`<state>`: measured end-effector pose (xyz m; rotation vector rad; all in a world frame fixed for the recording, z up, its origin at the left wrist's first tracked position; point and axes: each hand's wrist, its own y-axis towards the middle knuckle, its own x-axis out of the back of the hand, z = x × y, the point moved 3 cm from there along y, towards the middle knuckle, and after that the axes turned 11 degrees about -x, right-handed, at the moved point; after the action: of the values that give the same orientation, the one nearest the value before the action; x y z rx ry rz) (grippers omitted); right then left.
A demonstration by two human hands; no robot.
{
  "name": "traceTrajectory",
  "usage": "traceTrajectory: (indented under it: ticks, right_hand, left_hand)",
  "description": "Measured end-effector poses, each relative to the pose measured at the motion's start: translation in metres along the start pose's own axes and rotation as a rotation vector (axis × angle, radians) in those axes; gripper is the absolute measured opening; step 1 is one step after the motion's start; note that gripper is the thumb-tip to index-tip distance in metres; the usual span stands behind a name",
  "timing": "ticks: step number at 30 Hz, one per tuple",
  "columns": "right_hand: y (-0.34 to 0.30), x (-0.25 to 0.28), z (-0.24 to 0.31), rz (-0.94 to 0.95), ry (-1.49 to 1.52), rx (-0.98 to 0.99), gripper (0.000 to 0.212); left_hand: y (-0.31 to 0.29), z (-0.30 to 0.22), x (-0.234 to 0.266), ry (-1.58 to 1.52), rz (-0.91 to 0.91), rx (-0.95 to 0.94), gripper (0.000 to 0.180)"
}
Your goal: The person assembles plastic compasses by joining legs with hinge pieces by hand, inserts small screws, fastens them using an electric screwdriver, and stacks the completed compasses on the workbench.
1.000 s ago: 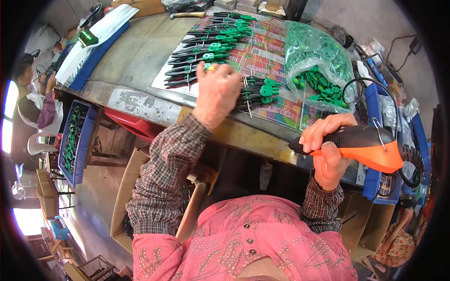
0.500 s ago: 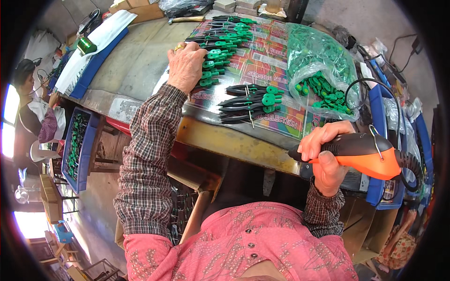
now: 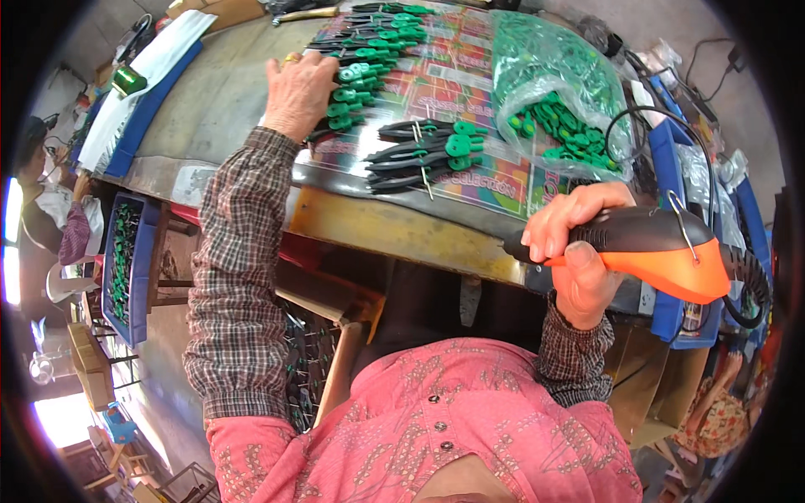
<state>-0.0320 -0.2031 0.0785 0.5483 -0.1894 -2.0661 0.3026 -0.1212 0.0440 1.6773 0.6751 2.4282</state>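
A long row of black plier-shaped clamps with green ends (image 3: 369, 55) runs away from me over the worktable (image 3: 226, 92). My left hand (image 3: 298, 94) is at the left side of this row, fingers curled over the black ends of the nearer clamps; the fingertips are partly hidden. A smaller stack of the same clamps (image 3: 419, 157) lies nearer to me, with thin metal rods across it. Over the table's front edge, my right hand (image 3: 583, 251) is closed round an orange and black corded electric screwdriver (image 3: 654, 251), its black nose pointing left.
An open plastic bag of green parts (image 3: 558, 126) stands right of the clamps. Blue bins (image 3: 675, 201) line the right side, with a black cable looping above. At left are a blue crate of clamps (image 3: 138, 277) and another person (image 3: 42, 184). An open cardboard box (image 3: 335, 369) sits below the table.
The whole view has shifted, so the table appears higher and further left. My left hand has moved slightly left along the clamps' black ends. My right hand still holds the electric screwdriver.
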Motion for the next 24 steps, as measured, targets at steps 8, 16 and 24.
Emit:
traceTrajectory:
  ticks: [8,16,24]
  right_hand:
    - [-0.004,-0.004,0.009,-0.019,-0.121,0.019,0.04]
    - [-0.01,-0.009,0.014,0.047,-0.103,0.043,0.038]
    - [-0.012,-0.013,0.008,0.087,-0.101,0.025,0.038]
  left_hand:
    - [-0.035,-0.06,0.061,-0.399,-0.319,-0.171,0.017]
    - [-0.09,-0.179,0.098,-0.573,-0.048,-0.152,0.031]
    - [-0.094,-0.208,0.086,-0.615,-0.051,-0.15,0.03]
